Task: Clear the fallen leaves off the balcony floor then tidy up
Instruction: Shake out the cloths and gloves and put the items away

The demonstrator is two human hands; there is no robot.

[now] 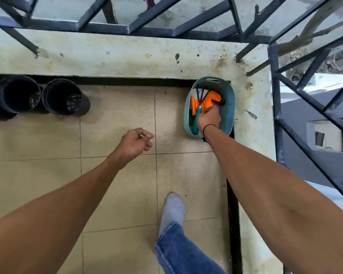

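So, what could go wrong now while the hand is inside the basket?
The right hand grips the hand rake inside the teal basket; its prongs might snag the orange glove. The basket stands in the corner by the ledge and could tip if pulled.

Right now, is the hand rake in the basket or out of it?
In. The hand rake lies inside the teal basket, prongs over orange gloves; the right hand grips its handle.

Both forearms bare with no sleeves in view, thin black cord bracelet [208, 129] worn at the right wrist, left wrist unadorned, blue denim jeans leg [183, 252] with frayed hem, pale grey sock [173, 208] on the visible foot
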